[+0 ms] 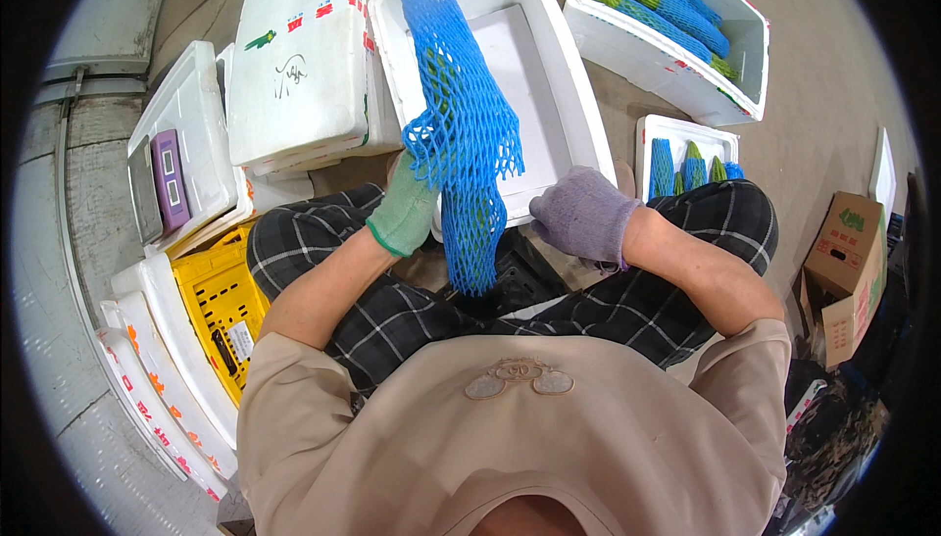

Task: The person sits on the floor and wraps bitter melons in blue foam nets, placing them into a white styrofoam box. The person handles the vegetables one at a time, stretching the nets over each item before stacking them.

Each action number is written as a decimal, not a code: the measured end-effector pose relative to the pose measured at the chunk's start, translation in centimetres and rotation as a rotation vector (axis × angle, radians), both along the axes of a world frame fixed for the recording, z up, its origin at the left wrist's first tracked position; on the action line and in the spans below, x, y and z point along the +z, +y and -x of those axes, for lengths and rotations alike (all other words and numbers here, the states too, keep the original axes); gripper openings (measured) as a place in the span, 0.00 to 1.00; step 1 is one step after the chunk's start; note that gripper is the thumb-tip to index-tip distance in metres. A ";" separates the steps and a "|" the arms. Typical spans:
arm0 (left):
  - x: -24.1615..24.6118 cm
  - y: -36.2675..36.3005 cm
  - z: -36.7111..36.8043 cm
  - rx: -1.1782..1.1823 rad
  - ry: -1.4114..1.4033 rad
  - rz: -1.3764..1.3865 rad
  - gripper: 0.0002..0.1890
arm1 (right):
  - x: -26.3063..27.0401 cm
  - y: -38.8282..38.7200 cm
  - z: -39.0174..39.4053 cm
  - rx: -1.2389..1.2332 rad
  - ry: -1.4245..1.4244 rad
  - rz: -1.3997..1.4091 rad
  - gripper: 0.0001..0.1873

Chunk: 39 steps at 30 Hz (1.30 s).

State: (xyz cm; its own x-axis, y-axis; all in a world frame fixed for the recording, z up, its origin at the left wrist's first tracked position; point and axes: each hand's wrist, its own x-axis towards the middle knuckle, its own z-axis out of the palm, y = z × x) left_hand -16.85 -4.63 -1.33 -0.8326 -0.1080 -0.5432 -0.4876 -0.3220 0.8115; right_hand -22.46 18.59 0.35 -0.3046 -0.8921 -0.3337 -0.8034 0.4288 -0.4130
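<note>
My left hand point(408, 201), in a green knit glove, grips bunched blue foam netting point(470, 110) at its left side; the fingers are partly hidden by the mesh. Green vegetables, probably bitter melons, show through the net. One netted piece lies over the left part of an open white foam box point(570, 88), and another netted part point(472, 242) hangs down towards my lap. In a purple-grey glove, my right hand point(581, 216) rests with curled fingers at the box's near right corner, off the netting; nothing shows in it. A pale sheet lines the box floor.
At the upper right, a foam box point(662, 69) holds several netted green vegetables, with a foam tray point(687, 124) of more below it. Closed foam boxes point(301, 58) stand left, near a foam lid point(180, 139) and a yellow crate point(220, 301). A cardboard box point(842, 271) is far right.
</note>
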 end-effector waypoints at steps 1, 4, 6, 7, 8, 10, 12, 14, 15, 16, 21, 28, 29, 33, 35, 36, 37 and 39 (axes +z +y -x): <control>0.9 0.5 0.2 0.019 -0.040 0.037 0.15 | -0.1 0.0 0.0 -0.002 0.000 0.011 0.11; 0.2 0.2 0.1 0.049 0.012 -0.058 0.16 | -0.1 0.0 0.0 -0.005 0.001 0.045 0.11; -0.1 -0.2 0.1 0.030 0.068 -0.136 0.16 | 0.0 -0.1 0.0 -0.007 0.006 0.069 0.11; -0.1 -0.4 0.2 0.006 0.078 -0.148 0.16 | 0.1 -0.1 0.0 -0.004 0.005 0.065 0.11; -0.1 -0.5 0.2 -0.018 0.088 -0.160 0.17 | 0.1 -0.1 0.1 0.000 0.004 0.060 0.11; 0.1 -0.5 0.2 -0.028 0.033 -0.108 0.17 | 0.0 -0.1 0.1 0.005 0.008 0.048 0.11; 0.2 -0.4 0.1 -0.021 0.010 -0.072 0.16 | -0.5 0.0 0.0 0.008 0.016 0.031 0.11; 0.2 -0.1 0.0 0.002 0.019 -0.054 0.16 | -0.3 0.1 0.0 0.011 0.017 0.024 0.11; 0.2 -0.1 0.0 -0.014 0.019 -0.034 0.15 | -0.3 0.1 0.0 0.012 0.018 0.021 0.11; 0.2 -0.1 0.0 -0.030 0.020 -0.015 0.15 | -0.3 0.1 0.0 0.015 0.019 0.022 0.11; -0.4 -0.4 0.0 -0.010 0.023 -0.060 0.14 | -0.4 0.2 0.0 0.030 0.014 0.030 0.11; -0.4 -0.3 0.0 0.010 0.005 -0.048 0.15 | 0.0 0.0 -0.1 -0.011 -0.010 0.075 0.11; -0.6 -0.5 0.0 0.002 -0.004 -0.033 0.15 | -0.1 0.0 -0.1 -0.012 -0.010 0.074 0.11; -0.7 -0.6 -0.1 -0.071 0.055 -0.061 0.19 | -0.5 0.1 -0.1 -0.009 0.007 0.061 0.13; 1.6 -0.2 0.1 -0.148 0.053 -0.117 0.23 | -0.1 0.0 0.1 -0.021 -0.021 0.098 0.14; 1.8 -0.1 0.2 -0.130 0.032 -0.149 0.24 | 0.2 0.0 0.2 -0.027 -0.035 0.114 0.15; 2.0 0.0 0.2 -0.113 0.012 -0.180 0.26 | 0.6 -0.2 0.3 -0.061 -0.082 0.143 0.15; 1.9 -0.1 0.4 -0.106 -0.039 -0.231 0.28 | 1.5 -0.6 0.3 -0.128 -0.176 0.202 0.15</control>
